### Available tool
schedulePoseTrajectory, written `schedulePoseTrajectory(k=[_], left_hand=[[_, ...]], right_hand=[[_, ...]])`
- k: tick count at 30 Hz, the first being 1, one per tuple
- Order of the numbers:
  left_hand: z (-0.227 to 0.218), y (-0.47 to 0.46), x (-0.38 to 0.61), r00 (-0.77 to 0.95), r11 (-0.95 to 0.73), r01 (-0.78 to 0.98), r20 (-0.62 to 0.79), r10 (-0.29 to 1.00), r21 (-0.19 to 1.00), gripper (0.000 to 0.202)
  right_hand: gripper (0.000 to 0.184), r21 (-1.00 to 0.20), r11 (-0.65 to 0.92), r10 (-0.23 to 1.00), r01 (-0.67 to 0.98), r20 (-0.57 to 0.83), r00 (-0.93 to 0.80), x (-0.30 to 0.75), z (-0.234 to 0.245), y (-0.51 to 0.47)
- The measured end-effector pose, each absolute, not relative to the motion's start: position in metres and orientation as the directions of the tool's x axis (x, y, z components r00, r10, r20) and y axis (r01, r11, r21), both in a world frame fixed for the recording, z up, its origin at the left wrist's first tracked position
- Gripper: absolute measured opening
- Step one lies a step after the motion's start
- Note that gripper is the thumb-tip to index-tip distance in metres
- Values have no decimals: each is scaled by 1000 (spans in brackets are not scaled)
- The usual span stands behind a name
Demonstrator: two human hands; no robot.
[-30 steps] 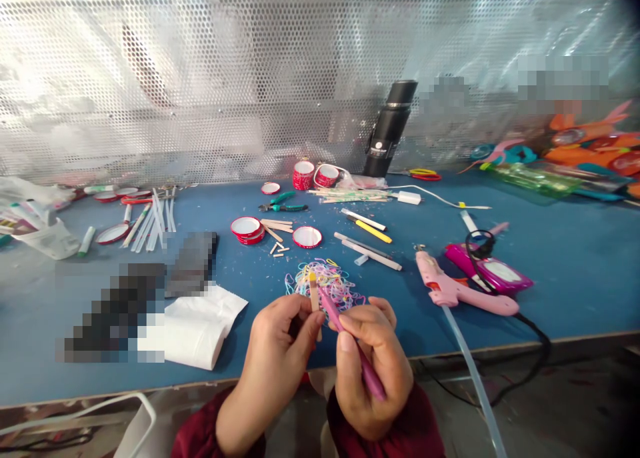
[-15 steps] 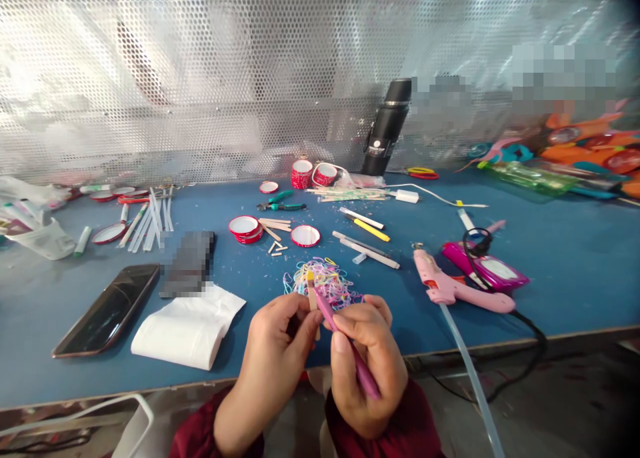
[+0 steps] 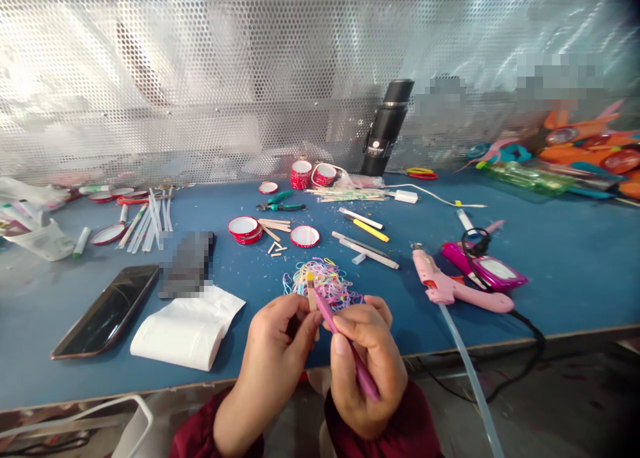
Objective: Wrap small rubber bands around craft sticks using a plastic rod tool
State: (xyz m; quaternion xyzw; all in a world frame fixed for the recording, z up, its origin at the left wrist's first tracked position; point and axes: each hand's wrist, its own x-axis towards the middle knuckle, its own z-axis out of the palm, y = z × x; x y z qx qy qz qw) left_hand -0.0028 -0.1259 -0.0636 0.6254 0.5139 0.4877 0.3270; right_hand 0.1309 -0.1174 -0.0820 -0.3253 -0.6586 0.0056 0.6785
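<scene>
My left hand pinches a short wooden stick upright, its top end coloured yellow. My right hand is closed round a pink marker, whose tip touches the stick near its top. Both hands hover over the near edge of the blue table. Just behind them lies a heap of coloured rubber bands.
A pink glue gun with cable lies to the right, next to a pink case. A folded white tissue and a black phone lie left. Red caps, markers, pliers and a black flask stand farther back.
Both hands stay in the same grip; the marker tip has shifted slightly on the stick. The view has drifted a little.
</scene>
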Motion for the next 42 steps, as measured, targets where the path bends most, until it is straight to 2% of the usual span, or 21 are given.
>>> schedulePoseTrajectory(k=[5,13,42], left_hand=[[-63,-126,-3,2,-250,332,265,964,909,31],[-63,-126,-3,-7,-261,336,280,960,905,33],[-64,-126,-3,-8,-261,356,282,959,897,33]], right_hand=[[20,-477,773,459,419,876,150,131,-85,-117],[20,-442,793,436,419,893,115,132,-83,-117],[16,-452,774,449,443,885,119,131,-80,-117]])
